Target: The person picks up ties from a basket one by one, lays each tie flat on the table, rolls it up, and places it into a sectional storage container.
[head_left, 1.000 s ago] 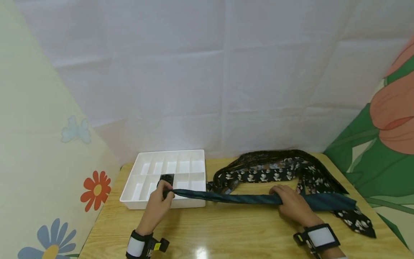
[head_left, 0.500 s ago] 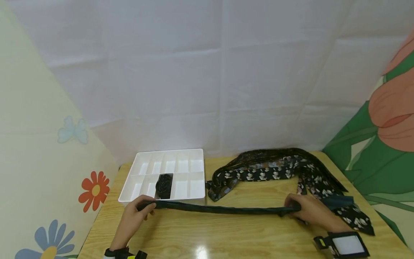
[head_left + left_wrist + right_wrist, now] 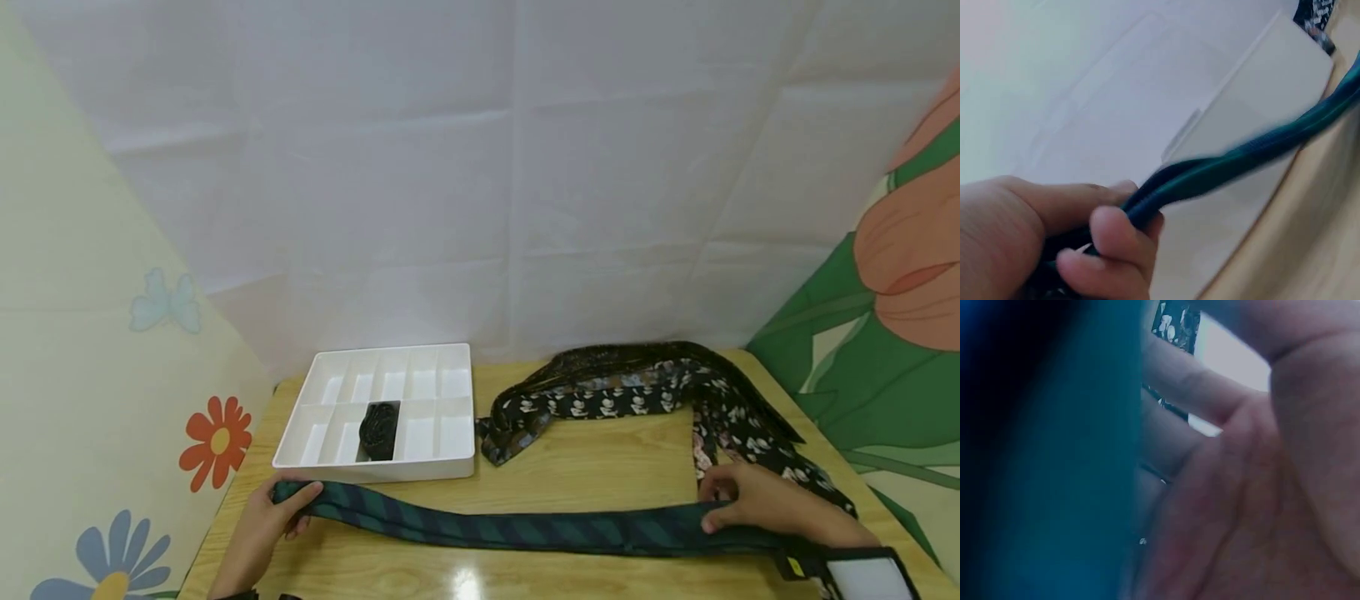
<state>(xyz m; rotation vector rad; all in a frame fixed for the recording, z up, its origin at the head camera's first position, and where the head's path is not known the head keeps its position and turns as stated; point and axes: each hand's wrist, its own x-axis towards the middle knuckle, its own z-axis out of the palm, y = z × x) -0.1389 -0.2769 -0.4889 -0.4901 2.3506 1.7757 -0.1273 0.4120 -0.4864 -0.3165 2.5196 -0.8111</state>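
Observation:
A green and navy striped necktie [image 3: 525, 531] stretches sideways between the two hands over the front of the table. Its left end is pinched between thumb and fingers of my left hand [image 3: 264, 518]; in the left wrist view the tie [image 3: 1210, 178] runs folded lengthwise out of that grip. My right hand [image 3: 765, 504] pinches the tie farther right, thumb in front and fingers behind. Up close in the right wrist view, the blurred tie [image 3: 1072, 456] covers part of the fingers, and the tie's right end is hidden behind the wrist in the head view.
A white divided tray [image 3: 442, 471] stands at the back left, with a rolled black item [image 3: 380, 431] in one front compartment. Several dark flower-patterned ties [image 3: 622, 402] lie in an arc at the back right. A white sheet [image 3: 390, 167] hangs behind the wooden table [image 3: 420, 575].
Both hands have drawn nearer the body and farther apart, the left hand moving left and the right hand right. The tie has come away from the tray and now shows its striped width.

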